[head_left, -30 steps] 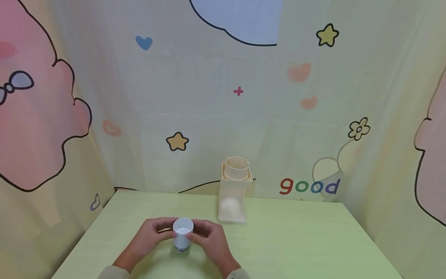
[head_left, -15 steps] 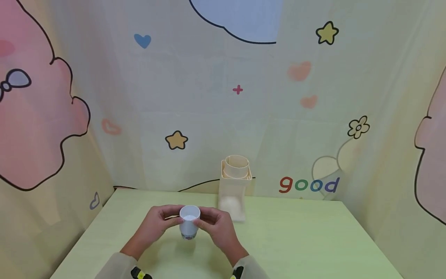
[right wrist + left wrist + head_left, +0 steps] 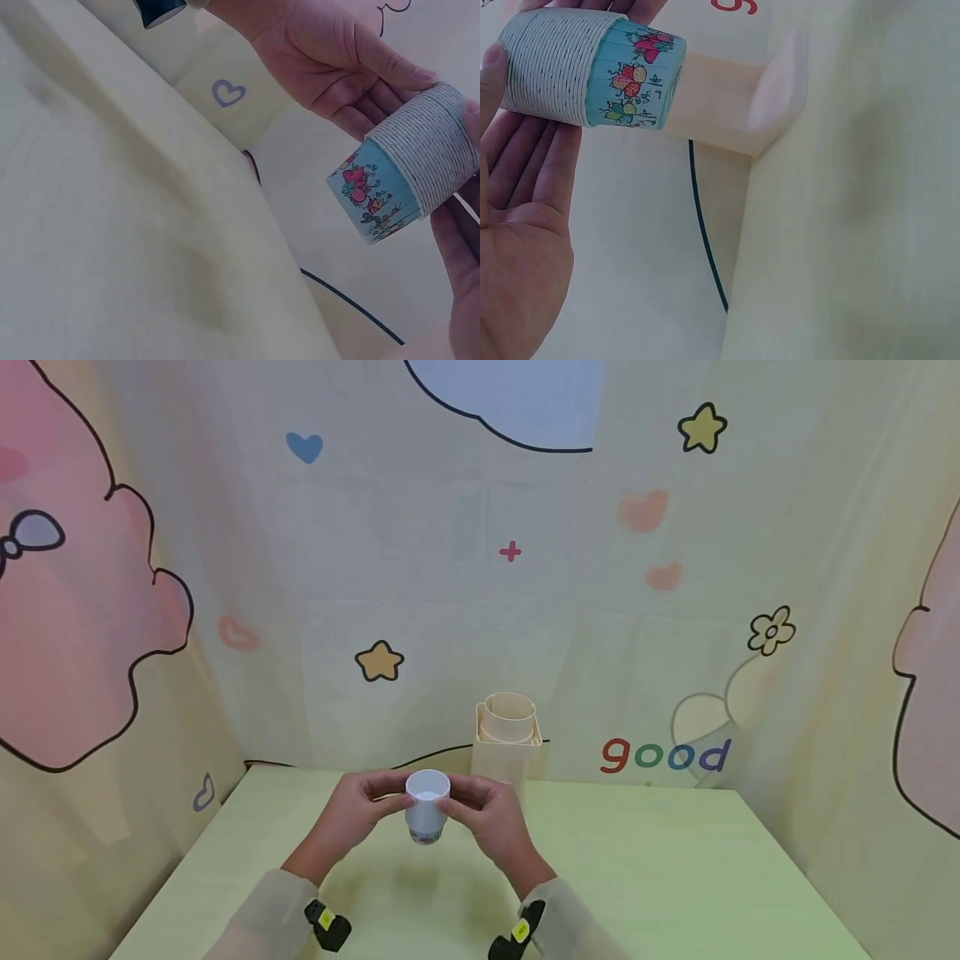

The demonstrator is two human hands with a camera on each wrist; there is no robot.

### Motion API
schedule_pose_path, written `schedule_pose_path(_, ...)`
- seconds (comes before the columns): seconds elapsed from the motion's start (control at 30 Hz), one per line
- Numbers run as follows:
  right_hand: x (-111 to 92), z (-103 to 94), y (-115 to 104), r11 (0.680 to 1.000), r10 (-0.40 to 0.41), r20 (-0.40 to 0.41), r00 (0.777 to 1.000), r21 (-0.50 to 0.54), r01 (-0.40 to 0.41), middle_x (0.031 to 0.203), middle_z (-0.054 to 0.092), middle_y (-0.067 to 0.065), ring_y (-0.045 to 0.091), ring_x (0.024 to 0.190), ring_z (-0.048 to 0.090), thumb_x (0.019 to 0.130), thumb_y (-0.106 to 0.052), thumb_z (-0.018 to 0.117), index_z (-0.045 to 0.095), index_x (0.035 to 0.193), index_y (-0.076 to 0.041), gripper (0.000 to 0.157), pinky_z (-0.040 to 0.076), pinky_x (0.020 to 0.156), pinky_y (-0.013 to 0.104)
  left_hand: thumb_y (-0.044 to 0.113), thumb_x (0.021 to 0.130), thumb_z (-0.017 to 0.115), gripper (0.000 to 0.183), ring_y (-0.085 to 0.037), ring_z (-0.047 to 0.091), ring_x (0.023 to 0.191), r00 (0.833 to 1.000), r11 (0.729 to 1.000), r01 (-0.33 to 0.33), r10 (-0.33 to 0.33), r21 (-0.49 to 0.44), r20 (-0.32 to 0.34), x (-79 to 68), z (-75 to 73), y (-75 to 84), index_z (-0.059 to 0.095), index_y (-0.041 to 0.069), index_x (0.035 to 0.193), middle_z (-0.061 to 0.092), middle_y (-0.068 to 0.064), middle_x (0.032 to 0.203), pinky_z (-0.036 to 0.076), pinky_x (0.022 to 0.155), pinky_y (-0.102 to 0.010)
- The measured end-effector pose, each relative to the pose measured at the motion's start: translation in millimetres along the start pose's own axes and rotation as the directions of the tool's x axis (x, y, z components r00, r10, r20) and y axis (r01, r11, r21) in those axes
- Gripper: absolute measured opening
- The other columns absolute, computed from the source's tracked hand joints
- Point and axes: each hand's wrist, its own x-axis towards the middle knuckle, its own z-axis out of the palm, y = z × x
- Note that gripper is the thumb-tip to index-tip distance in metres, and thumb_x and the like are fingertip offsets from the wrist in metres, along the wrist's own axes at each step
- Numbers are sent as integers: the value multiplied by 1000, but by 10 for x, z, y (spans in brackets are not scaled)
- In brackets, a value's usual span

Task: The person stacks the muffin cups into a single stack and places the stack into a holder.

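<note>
A stack of nested light-blue paper cups (image 3: 427,817) is held up above the table between both hands. Its mouth faces up, and many ribbed rims show along the side in the left wrist view, where fruit prints cover the lowest cup (image 3: 637,79). My left hand (image 3: 358,817) grips the stack from the left, thumb in front and fingers behind. From the other side my right hand (image 3: 498,822) holds it the same way. Just beyond stands a cream cup dispenser (image 3: 506,756) with a round tube on top; its lower part is partly hidden by my right hand.
The pale green table (image 3: 660,877) reaches back to a printed cloth (image 3: 450,527). Cloth also hangs along the left and right sides. Each wrist carries a small black device (image 3: 327,927) with a yellow patch.
Both hands have lifted the stack of paper cups from near the table and carried it forward and right, closer to the dispenser. The dispenser stays in place; the head view shifts slightly.
</note>
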Motion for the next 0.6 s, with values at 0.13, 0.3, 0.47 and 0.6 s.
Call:
schedule_pose_path(0.13,56,-78,-73,999,23,-8,1000,-23,-23,125,74,9,24,113,72,87,-23,83,73,128,-14,43,59,98,32,30,89,81,40,-28,66,124,1000,1000,-1,1,0,-2,75,11,94,74,16,125,73,-5,127,54,107,-51)
schedule_pose_path(0.3,145,-180,-183,999,-5,-20,1000,-37,4,125,74,11,25,114,72,87,-22,83,72,129,-11,44,59,99,35,29,88,82,40,-26,68,120,1000,1000,-8,8,-19,-11,214,39,197,74,17,125,74,-5,125,55,105,-48)
schedule_pose_path(0.47,242,-293,-292,999,-20,-22,1000,-42,19,125,74,13,23,113,72,88,-17,82,72,127,-8,41,59,98,32,29,88,82,41,-26,70,118,1000,998,-19,19,-53,0,341,59,334,73,16,127,74,-6,126,56,105,-46)
schedule_pose_path(0.6,307,-380,-369,999,-19,-41,999,-41,17,124,74,15,20,112,72,89,-13,81,73,126,-6,39,59,98,31,29,89,82,41,-24,70,117,1000,997,-20,21,-73,10,428,74,440,73,16,127,74,-5,126,57,104,-44)
